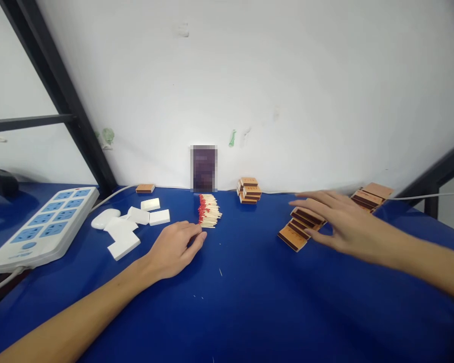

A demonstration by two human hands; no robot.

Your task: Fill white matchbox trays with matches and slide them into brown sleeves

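My left hand (178, 249) rests on the blue table, loosely bent, its thumb a little apart from the fingers and no object visible in it. Its fingertips are beside a pile of red-headed matches (209, 210). Over a slanting row of orange-brown matchbox covers (294, 237) hovers my right hand (331, 219), slightly blurred, with thumb and fingers spread. The hand hides the middle of that row; more matchbox covers (373, 195) show behind it. Whether the fingertips touch the covers, I cannot tell. Near the wall stands a small stack of matchboxes (249, 190).
White matchbox trays (124, 246) lie scattered at left, near a rounded white object (105, 218). A single matchbox (145, 188) is by the wall. A white power strip (49, 227) with a cable occupies the left edge. Dark frame bars (66, 101) flank the table.
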